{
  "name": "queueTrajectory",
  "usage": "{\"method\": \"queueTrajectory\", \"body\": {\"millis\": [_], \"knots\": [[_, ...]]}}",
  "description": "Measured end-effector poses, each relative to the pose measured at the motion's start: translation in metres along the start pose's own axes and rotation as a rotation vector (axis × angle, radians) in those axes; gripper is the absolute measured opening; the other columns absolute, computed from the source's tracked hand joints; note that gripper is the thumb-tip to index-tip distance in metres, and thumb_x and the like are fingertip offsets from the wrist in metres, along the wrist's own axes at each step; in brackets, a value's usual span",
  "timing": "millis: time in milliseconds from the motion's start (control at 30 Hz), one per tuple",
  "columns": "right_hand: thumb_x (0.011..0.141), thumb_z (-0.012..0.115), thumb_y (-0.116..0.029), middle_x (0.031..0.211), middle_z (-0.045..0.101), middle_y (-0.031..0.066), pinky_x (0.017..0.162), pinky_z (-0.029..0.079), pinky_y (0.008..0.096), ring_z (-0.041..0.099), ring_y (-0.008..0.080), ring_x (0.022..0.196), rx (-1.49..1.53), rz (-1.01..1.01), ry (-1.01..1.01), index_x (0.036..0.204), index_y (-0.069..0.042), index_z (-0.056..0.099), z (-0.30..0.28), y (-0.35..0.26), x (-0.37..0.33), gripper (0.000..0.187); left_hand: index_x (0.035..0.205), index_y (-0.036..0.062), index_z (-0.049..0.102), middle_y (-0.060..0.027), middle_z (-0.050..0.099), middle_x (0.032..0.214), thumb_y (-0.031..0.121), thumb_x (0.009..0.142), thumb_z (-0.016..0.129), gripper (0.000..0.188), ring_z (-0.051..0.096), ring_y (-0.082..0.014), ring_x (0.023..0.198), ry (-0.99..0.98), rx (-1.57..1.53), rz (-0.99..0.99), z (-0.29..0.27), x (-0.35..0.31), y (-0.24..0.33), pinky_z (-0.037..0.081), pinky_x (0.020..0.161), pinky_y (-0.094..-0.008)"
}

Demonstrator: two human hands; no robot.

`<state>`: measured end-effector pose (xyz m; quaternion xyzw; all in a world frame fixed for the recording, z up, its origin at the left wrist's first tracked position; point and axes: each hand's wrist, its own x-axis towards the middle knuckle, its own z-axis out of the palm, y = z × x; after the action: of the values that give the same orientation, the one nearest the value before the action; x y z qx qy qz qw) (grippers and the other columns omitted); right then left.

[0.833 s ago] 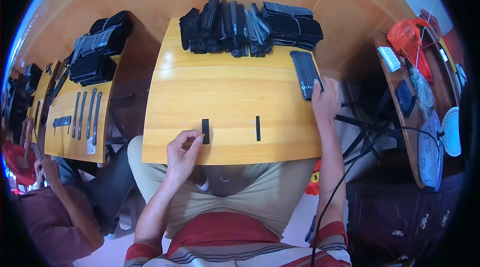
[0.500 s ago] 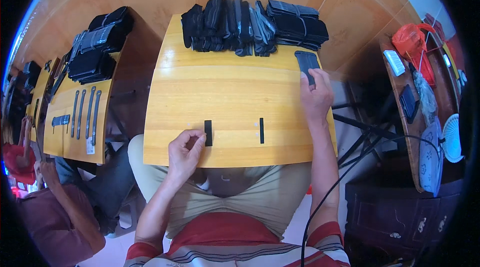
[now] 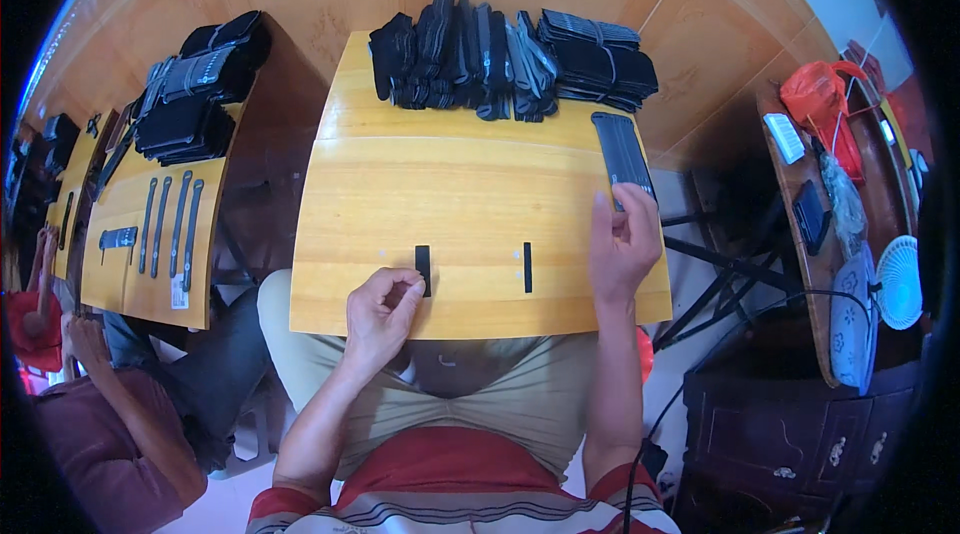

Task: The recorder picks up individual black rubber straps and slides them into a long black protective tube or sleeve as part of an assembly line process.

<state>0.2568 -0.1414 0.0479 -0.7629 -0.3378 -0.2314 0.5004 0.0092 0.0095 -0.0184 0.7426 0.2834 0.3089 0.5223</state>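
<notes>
My left hand (image 3: 385,309) is by the near edge of the yellow wooden table (image 3: 440,189), thumb and fingertips pinched together. It is beside and partly over a short black strip (image 3: 423,269); whether anything is between the fingertips is hidden. A second black strip (image 3: 528,267) lies to the right. At the table's right side my right hand (image 3: 625,244) has its fingers bent, with the thumb apart from them. Its fingertips are at the near end of a flat bundle of dark grey straps (image 3: 622,149), partly covering that end.
Stacked dark straps (image 3: 470,59) and a tied black bundle (image 3: 597,59) line the far edge. At left, another person (image 3: 120,434) sits by a table with several straps (image 3: 168,229). On the right, a side table holds a red bag (image 3: 822,99); a black cable (image 3: 655,444) runs near my right arm.
My right hand has moved nearer me along the strap bundle, uncovering more of it. My left hand has shifted slightly right and nearer me, still pinched.
</notes>
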Motion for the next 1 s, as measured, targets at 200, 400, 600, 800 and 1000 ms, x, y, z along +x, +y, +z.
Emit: {"method": "queueTrajectory", "body": {"millis": [200, 400, 600, 800, 1000], "knots": [[0.087, 0.072, -0.002, 0.109, 0.065, 0.0146, 0.056, 0.054, 0.0232, 0.064, 0.0136, 0.071, 0.211, -0.150, 0.144, 0.107, 0.002, 0.067, -0.003, -0.047, 0.011, 0.022, 0.096, 0.0004, 0.069, -0.0057, 0.068, 0.078, 0.008, 0.089, 0.072, 0.011, 0.060, -0.0103, 0.063, 0.000, 0.038, -0.001, 0.002, -0.001, 0.001, 0.049, 0.059, -0.0257], [0.086, 0.072, -0.003, 0.104, 0.067, 0.0149, 0.054, 0.051, 0.0248, 0.063, 0.0141, 0.060, 0.241, -0.143, -0.025, 0.102, 0.002, 0.067, 0.036, -0.064, 0.038, 0.018, 0.097, 0.0008, 0.070, -0.0069, 0.068, 0.078, 0.011, 0.089, 0.072, 0.014, 0.062, -0.0123, 0.064, -0.002, 0.058, -0.015, -0.001, -0.002, 0.002, 0.051, 0.060, -0.0277], [0.083, 0.074, -0.013, 0.101, 0.069, 0.0110, 0.065, 0.052, 0.0358, 0.065, 0.0234, 0.066, 0.053, -0.110, -0.190, 0.099, -0.001, 0.068, 0.098, -0.039, 0.067, 0.021, 0.097, 0.0007, 0.070, -0.0078, 0.068, 0.077, 0.013, 0.089, 0.072, 0.015, 0.064, -0.0139, 0.065, 0.005, 0.042, -0.007, -0.002, -0.003, 0.000, 0.051, 0.061, -0.0281], [0.085, 0.072, -0.021, 0.117, 0.062, 0.0130, 0.083, 0.053, 0.0478, 0.067, 0.0371, 0.096, -0.416, -0.187, -0.375, 0.121, -0.007, 0.063, 0.147, -0.011, 0.095, 0.039, 0.097, 0.0013, 0.069, -0.0087, 0.066, 0.077, 0.013, 0.087, 0.075, 0.017, 0.063, -0.0164, 0.065, -0.018, 0.001, 0.053, -0.004, 0.001, -0.002, 0.050, 0.057, -0.0290], [0.090, 0.067, -0.024, 0.118, 0.062, 0.0092, 0.080, 0.055, 0.0504, 0.068, 0.0370, 0.095, -0.640, -0.203, -0.519, 0.128, -0.014, 0.061, 0.174, 0.012, 0.108, 0.039, 0.097, 0.0017, 0.069, -0.0092, 0.066, 0.080, 0.013, 0.087, 0.074, 0.016, 0.065, -0.0180, 0.067, -0.040, -0.002, 0.009, -0.007, 0.001, -0.002, 0.051, 0.056, -0.0295]]}}
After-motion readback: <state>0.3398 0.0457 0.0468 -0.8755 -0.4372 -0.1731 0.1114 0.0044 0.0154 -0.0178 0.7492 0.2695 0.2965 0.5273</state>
